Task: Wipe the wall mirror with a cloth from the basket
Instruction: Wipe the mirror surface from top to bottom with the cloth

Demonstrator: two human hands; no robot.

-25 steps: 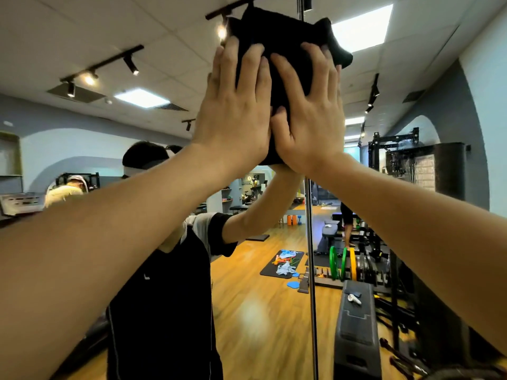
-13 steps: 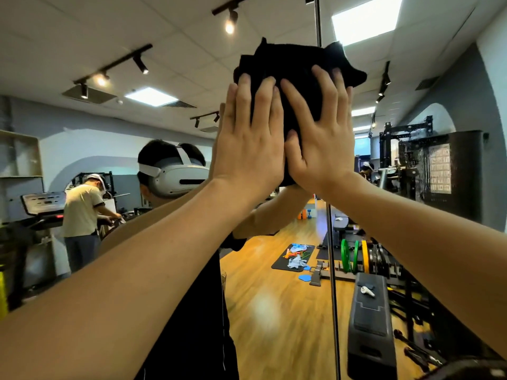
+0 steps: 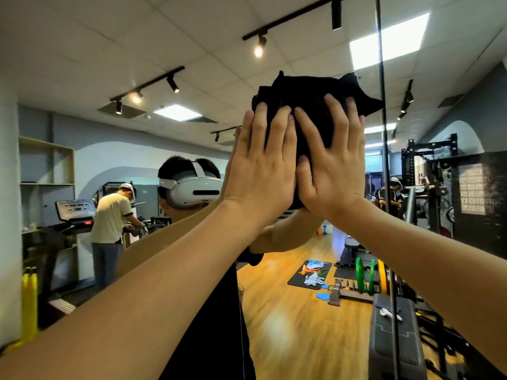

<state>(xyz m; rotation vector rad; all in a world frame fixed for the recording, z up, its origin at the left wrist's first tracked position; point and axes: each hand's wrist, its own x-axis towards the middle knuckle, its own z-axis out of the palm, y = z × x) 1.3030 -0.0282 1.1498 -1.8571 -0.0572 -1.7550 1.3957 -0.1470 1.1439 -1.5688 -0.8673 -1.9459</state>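
Note:
A black cloth (image 3: 307, 94) lies flat against the wall mirror (image 3: 115, 64), which fills the view. My left hand (image 3: 263, 165) and my right hand (image 3: 332, 165) press side by side on the cloth with straight fingers, arms raised. The lower part of the cloth is hidden behind both hands. A dark vertical seam (image 3: 384, 133) between mirror panels runs just right of the cloth. No basket is in view.
The mirror reflects a gym: me in a white headset (image 3: 192, 190), another person (image 3: 109, 223) at a treadmill on the left, a wooden floor (image 3: 288, 325), a black mat with cloths (image 3: 310, 274), coloured weight plates (image 3: 369, 275) and a rack on the right.
Both hands have slid the cloth downward on the mirror, staying pressed flat together. More of the reflected room and headset shows now.

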